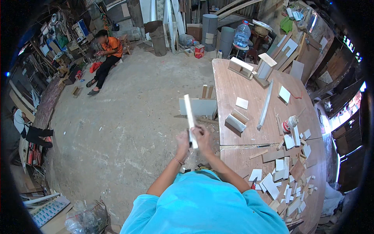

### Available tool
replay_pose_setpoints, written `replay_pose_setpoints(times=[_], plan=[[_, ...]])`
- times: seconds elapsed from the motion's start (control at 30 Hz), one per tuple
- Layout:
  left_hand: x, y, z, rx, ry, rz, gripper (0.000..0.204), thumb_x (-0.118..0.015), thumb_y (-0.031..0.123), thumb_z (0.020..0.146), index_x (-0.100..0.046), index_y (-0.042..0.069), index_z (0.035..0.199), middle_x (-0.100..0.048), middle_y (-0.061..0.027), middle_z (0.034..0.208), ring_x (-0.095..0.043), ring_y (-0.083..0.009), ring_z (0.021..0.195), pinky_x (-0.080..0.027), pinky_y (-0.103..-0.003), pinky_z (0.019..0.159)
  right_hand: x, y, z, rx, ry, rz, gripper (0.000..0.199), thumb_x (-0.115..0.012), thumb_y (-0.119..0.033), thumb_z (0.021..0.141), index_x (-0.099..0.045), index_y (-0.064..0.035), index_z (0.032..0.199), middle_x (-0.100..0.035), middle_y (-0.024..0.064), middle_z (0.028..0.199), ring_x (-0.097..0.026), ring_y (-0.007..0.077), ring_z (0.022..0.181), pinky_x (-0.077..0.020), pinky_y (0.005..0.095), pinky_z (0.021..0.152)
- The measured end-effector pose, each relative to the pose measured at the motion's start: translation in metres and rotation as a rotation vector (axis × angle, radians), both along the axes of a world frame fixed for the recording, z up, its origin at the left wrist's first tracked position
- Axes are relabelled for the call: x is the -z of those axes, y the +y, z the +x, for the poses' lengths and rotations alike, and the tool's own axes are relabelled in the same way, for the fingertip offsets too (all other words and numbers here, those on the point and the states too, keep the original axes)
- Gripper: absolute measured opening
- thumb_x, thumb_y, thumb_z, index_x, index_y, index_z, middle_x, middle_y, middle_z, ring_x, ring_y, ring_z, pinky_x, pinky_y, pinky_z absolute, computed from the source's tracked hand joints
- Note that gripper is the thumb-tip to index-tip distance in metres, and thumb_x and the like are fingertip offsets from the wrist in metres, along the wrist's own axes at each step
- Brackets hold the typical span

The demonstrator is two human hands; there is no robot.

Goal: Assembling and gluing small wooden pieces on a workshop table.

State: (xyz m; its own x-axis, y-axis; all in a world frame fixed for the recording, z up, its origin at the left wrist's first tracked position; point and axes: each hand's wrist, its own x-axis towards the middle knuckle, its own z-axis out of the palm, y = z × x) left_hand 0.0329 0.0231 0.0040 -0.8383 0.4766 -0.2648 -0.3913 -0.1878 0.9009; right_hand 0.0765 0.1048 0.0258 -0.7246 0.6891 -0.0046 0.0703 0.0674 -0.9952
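Note:
A narrow white strip (188, 108), seen nearly edge-on, rises from between my hands in front of my body. My right hand (201, 137) is closed round its lower part. My left hand (182, 143) is closed beside the strip's lower end, slightly blurred. A small dark thing (190, 144) shows at its fingers; its kind cannot be made out. Beyond the strip, a pale panel (198, 107) leans low beside the wooden table (230, 91). Nearest on the tabletop is a small white-faced wooden piece (235, 121).
Wood offcuts (270, 185), a white-and-red can (290, 124), a long strip (265, 105) and box-like wooden pieces (241, 67) cover the table at right. One person (111, 46) in orange sits far left; another (21, 121) is at the left edge. A plastic-wrapped bundle (86, 218) lies lower left.

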Motion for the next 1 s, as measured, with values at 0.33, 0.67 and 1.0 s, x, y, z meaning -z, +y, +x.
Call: replay_pose_setpoints(times=[0.33,0.67,1.0], plan=[[-0.027,0.005,0.016,0.107,0.001,0.05,0.023,-0.047,0.032,0.086,-0.054,0.016,0.07,-0.049,0.0061,0.057,-0.041,-0.0021,0.046,-0.029,-0.018,0.039,-0.029,0.032,-0.019,0.168,0.183,-0.06,0.033,-0.059,-0.023,0.076,-0.056,0.005,0.093,-0.051,0.001,0.069,-0.044,0.0102,0.062,-0.0395,0.0244,0.057],[-0.051,-0.003,-0.005,0.042,0.196,0.118,0.017,-0.048,0.021,0.087,-0.047,0.004,0.082,-0.052,-0.0014,0.07,-0.051,-0.0053,0.057,-0.039,-0.018,0.046,-0.024,0.042,0.005,-0.016,0.218,-0.325,0.04,-0.057,-0.031,0.075,-0.055,0.0037,0.096,-0.054,0.0064,0.085,-0.046,0.0121,0.083,-0.0353,0.025,0.076],[-0.045,-0.005,-0.009,-0.025,0.211,0.102,0.017,-0.06,0.011,0.078,-0.05,0.002,0.088,-0.058,-0.0059,0.08,-0.057,-0.0108,0.07,-0.047,-0.021,0.057,-0.023,0.039,0.012,-0.092,0.237,-0.41,0.037,-0.057,-0.029,0.076,-0.057,0.0019,0.096,-0.055,0.0044,0.083,-0.047,0.0108,0.079,-0.0366,0.0242,0.073]])
